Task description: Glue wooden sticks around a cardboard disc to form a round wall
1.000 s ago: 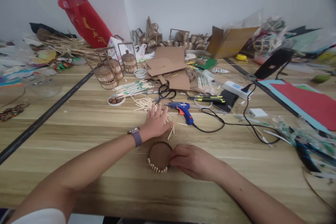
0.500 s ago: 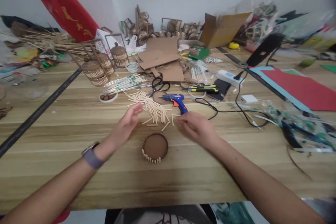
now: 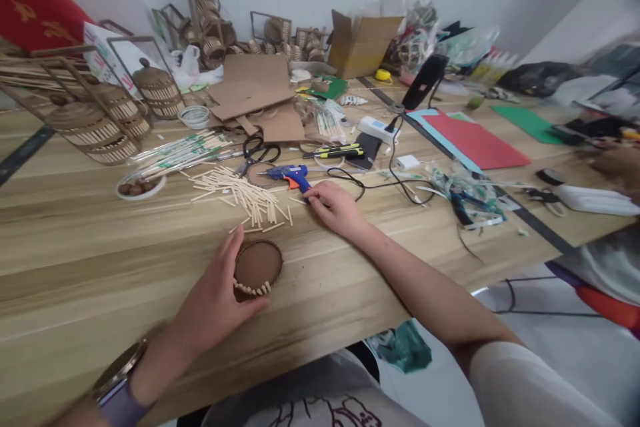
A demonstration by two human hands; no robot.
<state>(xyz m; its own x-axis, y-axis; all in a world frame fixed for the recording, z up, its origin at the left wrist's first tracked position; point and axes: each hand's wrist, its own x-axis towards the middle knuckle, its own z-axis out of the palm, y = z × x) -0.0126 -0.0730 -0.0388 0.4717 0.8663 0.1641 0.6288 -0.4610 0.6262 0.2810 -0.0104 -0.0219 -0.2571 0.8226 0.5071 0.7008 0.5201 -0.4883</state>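
My left hand [image 3: 213,297] cups the left and near edge of a round brown cardboard disc [image 3: 257,265] that has a row of short wooden sticks glued along its near rim. My right hand [image 3: 335,207] lies on the table with fingers curled at the handle of a blue hot glue gun [image 3: 290,177]; whether it grips the handle I cannot tell. A loose pile of short wooden sticks [image 3: 240,193] lies between the disc and the glue gun.
Scissors [image 3: 257,150], a yellow utility knife [image 3: 333,152], a small dish of beads [image 3: 137,185], woven stick baskets [image 3: 95,123], cardboard sheets [image 3: 255,90], a power strip with cables [image 3: 380,130] and red paper [image 3: 473,143] crowd the wooden table [image 3: 75,247]. Another person's hand [image 3: 617,160] shows far right.
My left hand came back from the stick pile and took hold of the disc. My right hand reached forward to the glue gun. The view swung to the right.
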